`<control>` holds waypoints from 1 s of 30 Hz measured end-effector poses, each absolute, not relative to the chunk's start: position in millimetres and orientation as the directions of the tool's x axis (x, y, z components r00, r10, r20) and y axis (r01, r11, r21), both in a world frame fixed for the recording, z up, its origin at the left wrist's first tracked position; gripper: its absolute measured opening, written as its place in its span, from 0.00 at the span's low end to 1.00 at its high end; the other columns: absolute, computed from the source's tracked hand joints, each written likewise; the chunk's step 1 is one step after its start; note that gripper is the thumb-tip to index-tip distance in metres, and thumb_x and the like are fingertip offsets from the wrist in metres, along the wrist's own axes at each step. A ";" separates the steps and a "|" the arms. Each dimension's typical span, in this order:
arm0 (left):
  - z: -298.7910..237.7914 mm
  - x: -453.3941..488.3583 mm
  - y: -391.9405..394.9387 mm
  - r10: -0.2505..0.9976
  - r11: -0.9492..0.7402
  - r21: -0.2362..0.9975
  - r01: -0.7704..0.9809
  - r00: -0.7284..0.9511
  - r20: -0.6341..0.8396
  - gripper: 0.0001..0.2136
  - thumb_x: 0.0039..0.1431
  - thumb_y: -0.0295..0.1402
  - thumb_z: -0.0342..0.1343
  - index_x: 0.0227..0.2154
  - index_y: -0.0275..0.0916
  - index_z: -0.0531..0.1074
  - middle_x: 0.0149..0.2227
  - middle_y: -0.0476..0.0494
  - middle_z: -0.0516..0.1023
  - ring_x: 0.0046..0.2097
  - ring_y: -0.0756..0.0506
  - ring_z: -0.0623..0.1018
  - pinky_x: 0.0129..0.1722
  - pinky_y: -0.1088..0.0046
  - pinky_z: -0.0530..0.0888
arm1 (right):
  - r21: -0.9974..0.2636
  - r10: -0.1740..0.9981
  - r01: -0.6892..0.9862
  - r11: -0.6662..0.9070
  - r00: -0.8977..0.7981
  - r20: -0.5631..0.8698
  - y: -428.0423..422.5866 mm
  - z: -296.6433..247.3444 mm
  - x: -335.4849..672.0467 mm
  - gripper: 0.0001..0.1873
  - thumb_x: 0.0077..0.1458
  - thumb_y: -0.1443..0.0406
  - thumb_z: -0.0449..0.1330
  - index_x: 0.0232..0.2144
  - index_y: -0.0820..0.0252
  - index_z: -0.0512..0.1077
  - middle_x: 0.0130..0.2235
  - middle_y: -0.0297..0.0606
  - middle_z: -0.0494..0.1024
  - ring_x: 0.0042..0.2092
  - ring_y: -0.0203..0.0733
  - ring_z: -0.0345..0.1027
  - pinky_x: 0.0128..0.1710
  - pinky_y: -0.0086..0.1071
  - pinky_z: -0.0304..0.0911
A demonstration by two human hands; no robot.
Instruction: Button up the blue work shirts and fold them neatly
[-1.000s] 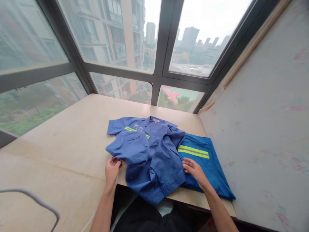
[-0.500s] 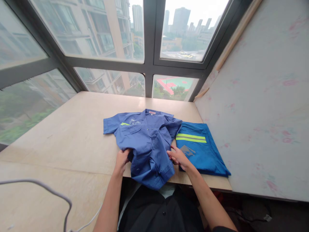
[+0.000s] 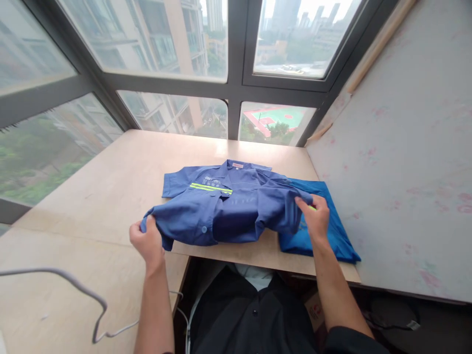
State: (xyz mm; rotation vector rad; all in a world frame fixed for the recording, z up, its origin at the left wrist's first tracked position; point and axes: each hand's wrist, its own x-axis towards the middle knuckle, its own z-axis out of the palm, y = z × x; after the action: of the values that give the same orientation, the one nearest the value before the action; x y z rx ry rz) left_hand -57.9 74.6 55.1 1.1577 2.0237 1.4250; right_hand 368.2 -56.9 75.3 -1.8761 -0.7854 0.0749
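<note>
A blue short-sleeved work shirt (image 3: 236, 211) with a yellow-green reflective stripe lies on the wooden tabletop (image 3: 121, 196), collar toward the window. Its lower edge is lifted and stretched sideways between my hands. My left hand (image 3: 148, 238) is closed on the lower left corner of the shirt. At the other side my right hand (image 3: 315, 214) pinches the lower right part, above a brighter blue folded garment (image 3: 334, 228). The shirt and my right hand partly cover that garment, including most of its stripe.
A grey cable (image 3: 73, 285) loops over the table at the lower left. Window frames (image 3: 232, 83) rise behind the tabletop, and a flower-patterned wall (image 3: 405, 172) stands at the right. Below the front edge, a cardboard box (image 3: 315, 309) is partly visible.
Both hands have moved apart and slightly up, spreading the shirt's bunched lower part wide. More of its stripe now shows, and the folded garment is more covered. The view has shifted slightly.
</note>
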 end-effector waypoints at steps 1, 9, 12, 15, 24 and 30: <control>54.1 -64.4 72.6 0.772 0.155 0.890 0.429 -0.615 0.162 0.15 0.54 0.42 0.54 0.39 0.37 0.67 0.36 0.46 0.70 0.40 0.44 0.72 0.47 0.64 0.72 | -0.832 0.516 0.498 -0.245 0.793 0.324 -60.1 80.9 377.4 0.19 0.48 0.49 0.64 0.30 0.60 0.75 0.34 0.37 0.76 0.38 0.42 0.67 0.37 0.31 0.63; 61.2 -54.6 37.2 0.917 0.273 0.540 0.796 -0.385 0.104 0.28 0.55 0.41 0.57 0.57 0.32 0.64 0.62 0.21 0.59 0.65 0.28 0.60 0.58 0.40 0.62 | -0.931 0.818 0.133 -0.339 0.531 -0.223 -78.2 98.7 385.5 0.23 0.43 0.49 0.67 0.36 0.60 0.77 0.30 0.36 0.79 0.34 0.45 0.73 0.35 0.34 0.68; 63.1 -35.1 29.1 0.920 0.213 0.511 0.832 -0.347 0.181 0.30 0.58 0.43 0.55 0.60 0.33 0.61 0.67 0.21 0.51 0.68 0.26 0.51 0.60 0.33 0.50 | -0.945 0.841 -0.041 -0.325 0.445 -0.308 -89.4 105.9 377.7 0.28 0.46 0.49 0.64 0.46 0.58 0.74 0.34 0.40 0.81 0.37 0.50 0.76 0.38 0.39 0.70; 55.4 -21.0 26.2 0.973 -0.017 0.556 0.831 -0.114 0.200 0.30 0.56 0.43 0.57 0.60 0.37 0.62 0.67 0.27 0.55 0.69 0.30 0.51 0.64 0.40 0.49 | -0.970 0.833 0.001 -0.243 0.513 -0.209 -105.0 116.8 383.8 0.32 0.49 0.47 0.57 0.52 0.58 0.72 0.35 0.44 0.81 0.40 0.56 0.76 0.39 0.44 0.70; 3.5 25.9 36.1 0.840 -0.352 0.462 0.814 0.493 -0.228 0.27 0.59 0.44 0.56 0.60 0.44 0.64 0.67 0.32 0.58 0.70 0.30 0.50 0.59 0.29 0.38 | -0.977 0.805 0.040 -0.208 0.575 -0.148 -93.1 132.4 398.4 0.25 0.51 0.49 0.58 0.45 0.57 0.75 0.30 0.43 0.79 0.33 0.51 0.76 0.34 0.40 0.71; 5.8 55.3 53.3 0.951 -0.248 0.419 0.873 0.303 -0.068 0.15 0.57 0.36 0.56 0.46 0.41 0.77 0.59 0.28 0.70 0.64 0.28 0.62 0.57 0.42 0.60 | -0.924 0.797 -0.002 -0.383 0.506 -0.331 -81.8 102.4 378.4 0.20 0.37 0.61 0.69 0.36 0.59 0.77 0.28 0.38 0.81 0.29 0.47 0.76 0.31 0.37 0.72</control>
State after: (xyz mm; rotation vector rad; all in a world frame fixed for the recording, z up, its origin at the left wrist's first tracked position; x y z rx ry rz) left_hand 55.3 53.3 5.8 2.1992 1.6327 0.2802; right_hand 378.4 -81.8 102.4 -1.7573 -0.6714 1.0087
